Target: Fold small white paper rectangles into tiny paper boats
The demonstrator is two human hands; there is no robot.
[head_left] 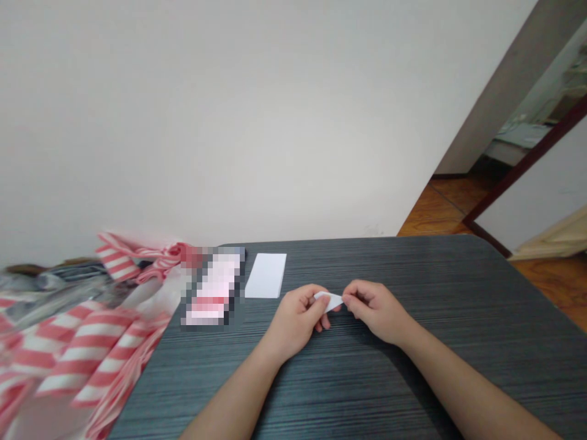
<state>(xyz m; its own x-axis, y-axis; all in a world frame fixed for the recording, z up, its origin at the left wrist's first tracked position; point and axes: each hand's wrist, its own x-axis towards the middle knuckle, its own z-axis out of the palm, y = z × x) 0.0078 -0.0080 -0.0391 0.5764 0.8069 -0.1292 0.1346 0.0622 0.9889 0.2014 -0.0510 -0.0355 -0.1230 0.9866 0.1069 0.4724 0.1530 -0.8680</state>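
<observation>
A small piece of folded white paper (pixel 334 300) is held between my two hands above the dark table, tapering to a point on the right. My left hand (pixel 301 318) is closed on its wider end, thumb on top and fingers beneath. At the pointed tip, my right hand (pixel 373 308) pinches the paper between thumb and forefinger. A stack of white paper sheets (pixel 266 275) lies flat on the table, beyond my left hand and a little to its left.
Left of the stack is a pixelated pink and white item (pixel 213 287) on the dark wood-grain table (pixel 458 318). Red-and-white striped cloth (pixel 87 348) is heaped past the left edge. A white wall (pixel 275 122) rises behind; at right is wooden floor (pixel 431 208).
</observation>
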